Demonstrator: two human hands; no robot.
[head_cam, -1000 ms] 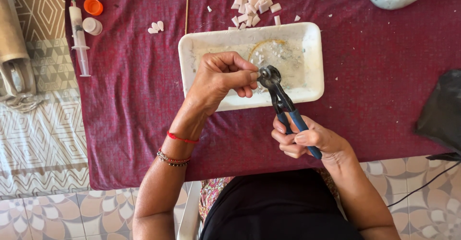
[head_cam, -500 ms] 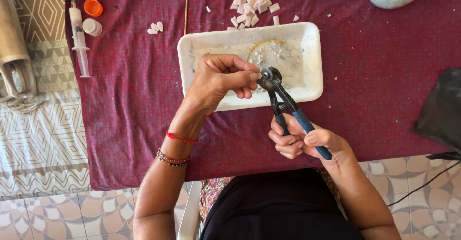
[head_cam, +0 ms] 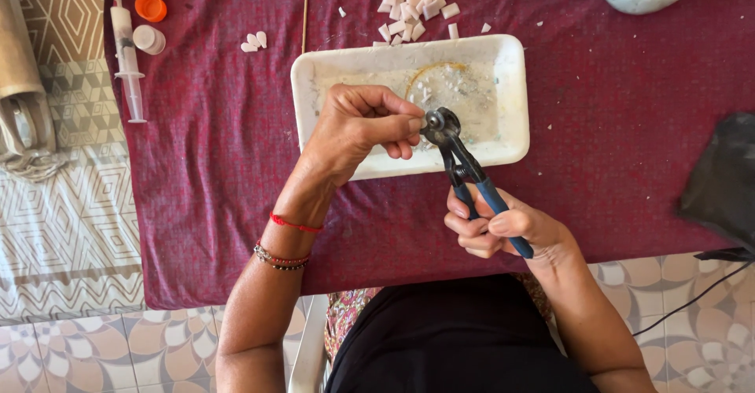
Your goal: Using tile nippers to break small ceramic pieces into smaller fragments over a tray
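Over the white tray (head_cam: 515, 86), the left hand (head_cam: 358, 129) pinches a tiny pale tile piece, almost hidden behind thumb and forefinger, right at the round jaws of the wheeled nippers (head_cam: 450, 145). The fingers (head_cam: 397, 125) are clenched tight on that chip, fingertips touching the tool's head. The right hand (head_cam: 495, 228) is wrapped around the 2 blue handles, closed on them; whether the jaws are fully bitten down cannot be told from here.

The chip looks light, stiff and brittle, likely to snap or shoot off, with sharp edges, so a firm pinch on its flat faces, clear of the jaws, seems the safe hold. The nippers look heavy and rigid, best gripped low on the handles for leverage.

On the maroon cloth of the desk (head_cam: 220, 165), a heap of cut white pieces (head_cam: 413, 3) lies just beyond the tray, with a syringe (head_cam: 126, 47) and small paint pots (head_cam: 149, 7) well apart at the left.
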